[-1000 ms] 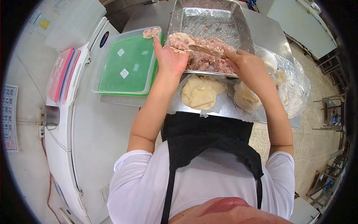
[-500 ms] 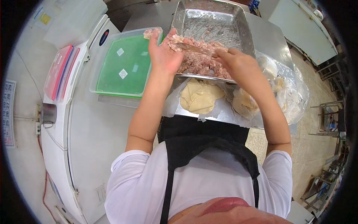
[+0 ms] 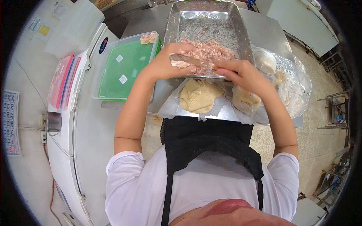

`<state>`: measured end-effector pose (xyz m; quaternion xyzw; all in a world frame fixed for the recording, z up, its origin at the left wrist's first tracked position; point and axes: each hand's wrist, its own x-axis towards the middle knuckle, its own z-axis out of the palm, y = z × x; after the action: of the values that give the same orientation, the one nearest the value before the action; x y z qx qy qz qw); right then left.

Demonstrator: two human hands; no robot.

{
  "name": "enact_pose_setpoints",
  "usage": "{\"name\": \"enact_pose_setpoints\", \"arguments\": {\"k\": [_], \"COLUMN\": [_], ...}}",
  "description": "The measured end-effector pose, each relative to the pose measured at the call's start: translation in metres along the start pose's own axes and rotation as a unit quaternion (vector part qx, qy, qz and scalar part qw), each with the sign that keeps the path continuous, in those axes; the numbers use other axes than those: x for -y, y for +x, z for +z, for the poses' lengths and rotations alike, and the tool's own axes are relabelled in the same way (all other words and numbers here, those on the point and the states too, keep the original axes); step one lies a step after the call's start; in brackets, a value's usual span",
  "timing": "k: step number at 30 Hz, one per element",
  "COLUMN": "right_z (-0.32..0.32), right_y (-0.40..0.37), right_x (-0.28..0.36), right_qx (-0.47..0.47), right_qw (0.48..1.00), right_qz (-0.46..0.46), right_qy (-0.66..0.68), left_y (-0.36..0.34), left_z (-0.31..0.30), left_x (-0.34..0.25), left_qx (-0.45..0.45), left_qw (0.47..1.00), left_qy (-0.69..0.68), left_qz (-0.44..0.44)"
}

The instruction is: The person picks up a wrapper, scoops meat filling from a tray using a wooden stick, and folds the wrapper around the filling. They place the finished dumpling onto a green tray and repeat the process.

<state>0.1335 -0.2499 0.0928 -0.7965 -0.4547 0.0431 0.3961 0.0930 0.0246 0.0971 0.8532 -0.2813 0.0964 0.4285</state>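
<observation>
My left hand (image 3: pixel 161 63) is cupped at the near left corner of a deep metal pan (image 3: pixel 246 32), its fingers curled around a dumpling wrapper with meat (image 3: pixel 181 64), mostly hidden. My right hand (image 3: pixel 246 74) grips the handle end of a flat spatula (image 3: pixel 188 59), its blade lying across the meat in the left hand. Pink minced meat (image 3: pixel 213 49) is heaped in the near part of the pan. A stack of pale yellow wrappers (image 3: pixel 200 98) lies on paper just in front of the pan.
Left of the pan, a clear plastic container with a green base (image 3: pixel 130 69) has a few filled dumplings (image 3: pixel 148 38) in its far corner. Plastic bags (image 3: pixel 290 83) with pale contents lie at the right, near more wrappers (image 3: pixel 247 98). A white freezer (image 3: pixel 94 150) stands left.
My left hand has turned from palm-up with fingers raised to curled inward, shifting lower over the pan edge. The spatula has moved down and left with it. The view has shifted slightly.
</observation>
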Motion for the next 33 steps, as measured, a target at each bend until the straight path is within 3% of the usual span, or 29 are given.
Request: {"name": "enact_pose_setpoints", "arguments": {"k": [2,3,4,5,7,9,11,13,16,17,18,19,21,22,23,25,26,28,29,32,33], "right_z": [-0.014,-0.017,-0.018,-0.018,0.001,0.013,0.003,-0.007,-0.034,-0.039,-0.041,-0.034,-0.015,0.002,0.001,-0.012,-0.021,-0.015,-0.011,-0.011,-0.016], "right_y": [0.004,0.002,0.000,0.000,-0.003,-0.004,-0.001,-0.006,-0.012,-0.013,-0.014,-0.013,-0.004,-0.002,0.002,0.010,0.012,0.008,0.007,0.013,0.018], "right_x": [-0.017,-0.012,-0.007,-0.002,0.007,-0.009,-0.055,-0.060,-0.027,-0.017,-0.010,-0.001,0.019,0.007,0.004,0.001,0.001,0.020,0.027,0.006,0.005], "right_qx": [0.022,0.022,-0.014,-0.051,-0.078,-0.101,0.010,-0.009,0.025,-0.029,-0.082,-0.080,-0.007,0.004,0.005,0.031,0.003,-0.035,-0.075,-0.058,-0.042], "right_qw": [0.999,0.999,0.983,0.946,0.951,0.954,0.919,0.931,0.925,0.967,0.987,0.987,0.996,0.999,0.999,0.996,0.986,0.984,0.980,0.976,0.977], "right_qz": [0.014,0.013,0.038,0.060,0.020,-0.014,0.086,0.079,0.142,0.126,0.106,0.106,0.082,0.021,0.023,0.019,-0.009,-0.007,0.001,-0.022,-0.017], "right_qy": [-0.037,-0.036,-0.176,-0.313,-0.300,-0.282,-0.384,-0.356,-0.352,-0.220,-0.084,-0.086,-0.044,-0.035,-0.034,-0.080,-0.165,-0.176,-0.186,-0.207,-0.207], "left_y": [0.004,0.007,0.009,0.009,0.008,0.008,0.005,-0.004,-0.009,-0.010,-0.010,-0.011,-0.006,-0.005,-0.006,-0.006,-0.008,-0.010,-0.010,-0.010,-0.010], "left_z": [0.008,0.012,0.016,0.019,0.021,0.023,0.025,0.020,0.001,0.001,0.001,0.000,-0.002,-0.002,-0.002,-0.002,-0.001,-0.002,-0.004,-0.003,0.002], "left_x": [0.004,0.016,0.026,0.036,0.047,0.051,0.049,0.034,-0.007,-0.007,-0.007,-0.007,-0.015,-0.016,-0.010,0.007,0.014,0.019,0.020,0.016,0.008], "left_qx": [-0.024,-0.030,-0.035,-0.038,-0.057,-0.041,-0.019,-0.077,-0.054,-0.055,-0.067,-0.078,-0.043,-0.006,-0.006,-0.008,-0.011,-0.023,-0.026,-0.014,-0.051], "left_qw": [0.996,0.996,0.979,0.979,0.955,0.966,0.974,0.946,0.941,0.941,0.975,0.993,0.992,0.990,0.989,0.998,0.998,0.979,0.979,0.990,0.987], "left_qy": [0.080,0.030,-0.020,-0.018,-0.104,-0.046,0.012,-0.169,-0.200,-0.203,-0.116,-0.025,-0.026,-0.027,-0.030,0.048,0.049,-0.090,-0.089,-0.016,-0.013], "left_qz": [0.037,-0.081,-0.198,-0.199,-0.270,-0.250,-0.225,-0.265,-0.267,-0.265,-0.177,-0.087,-0.113,-0.140,-0.142,-0.048,-0.049,-0.181,-0.183,-0.143,-0.153]}}
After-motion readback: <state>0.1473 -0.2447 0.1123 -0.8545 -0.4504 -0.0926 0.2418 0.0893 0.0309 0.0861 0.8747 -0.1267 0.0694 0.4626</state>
